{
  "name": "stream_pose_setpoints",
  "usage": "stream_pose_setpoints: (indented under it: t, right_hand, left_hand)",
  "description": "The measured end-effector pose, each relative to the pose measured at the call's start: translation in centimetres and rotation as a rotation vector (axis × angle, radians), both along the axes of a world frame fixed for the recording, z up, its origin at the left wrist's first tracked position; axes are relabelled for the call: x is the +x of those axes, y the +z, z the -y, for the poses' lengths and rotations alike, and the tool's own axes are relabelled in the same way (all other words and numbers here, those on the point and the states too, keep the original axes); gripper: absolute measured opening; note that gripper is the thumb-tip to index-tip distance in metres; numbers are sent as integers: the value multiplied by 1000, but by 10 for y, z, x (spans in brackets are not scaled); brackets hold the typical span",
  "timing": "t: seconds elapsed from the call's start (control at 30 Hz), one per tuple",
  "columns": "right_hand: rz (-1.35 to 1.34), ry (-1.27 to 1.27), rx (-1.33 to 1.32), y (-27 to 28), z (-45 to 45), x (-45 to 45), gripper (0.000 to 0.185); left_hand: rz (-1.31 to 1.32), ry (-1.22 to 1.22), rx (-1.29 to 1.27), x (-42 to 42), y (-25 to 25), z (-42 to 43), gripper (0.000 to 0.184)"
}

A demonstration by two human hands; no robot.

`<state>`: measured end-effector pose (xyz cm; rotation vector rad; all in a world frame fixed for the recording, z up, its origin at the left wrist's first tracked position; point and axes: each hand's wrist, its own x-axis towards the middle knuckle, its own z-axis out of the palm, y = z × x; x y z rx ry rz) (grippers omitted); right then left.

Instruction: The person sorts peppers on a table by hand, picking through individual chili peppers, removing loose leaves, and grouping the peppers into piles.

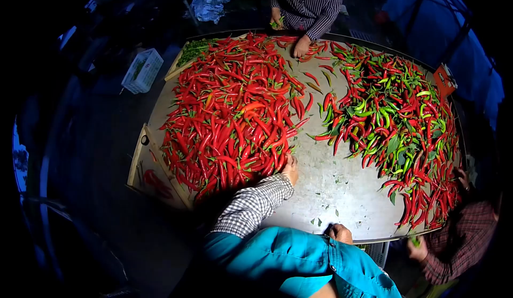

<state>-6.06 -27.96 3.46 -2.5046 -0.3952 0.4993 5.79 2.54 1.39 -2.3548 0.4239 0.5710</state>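
Note:
My left hand [290, 170], at the end of a checked sleeve, rests against the near right edge of a large heap of red chili peppers [230, 122]. Its fingertips are hidden against the peppers, so their grip is unclear. My right hand [341, 234] is at the table's near edge with the fingers curled in; anything inside them is hidden. Between the heaps lies bare metal tabletop [326, 191] with scattered leaf bits. On the right spreads a mixed heap of red and green chili peppers [390, 116] with leaves among them.
Across the table, a person in a striped shirt [310, 4] handles peppers. Another person in a plaid sleeve [462, 239] holds something green at lower right. A white crate [142, 71] stands beyond the left side. Green peppers [195, 50] fill a far left corner section.

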Motion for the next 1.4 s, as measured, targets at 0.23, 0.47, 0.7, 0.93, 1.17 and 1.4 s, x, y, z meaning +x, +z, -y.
stream_pose_setpoints:
  t: [0.23, 0.47, 0.7, 0.93, 1.17, 1.4]
  right_hand:
    - [11, -10, 45, 6, -2, -1, 15]
    - [-59, -8, 62, 10, 1, 1, 18]
    - [-210, -170, 353, -12, 13, -2, 16]
    - [-134, -184, 520, -19, 38, 0, 11]
    - [51, -143, 396, -13, 77, 0, 9]
    - [87, -190, 309, 4, 57, -1, 11]
  left_hand:
    - [140, 69, -121, -31, 41, -46, 38]
    - [223, 222, -174, -58, 79, -94, 31]
    - [300, 345, -481, -81, 105, -152, 36]
    - [287, 894, -383, -110, 109, -191, 46]
    - [829, 809, -736, -102, 85, -161, 29]
    - [468, 415, -951, -130, 11, -7, 41]
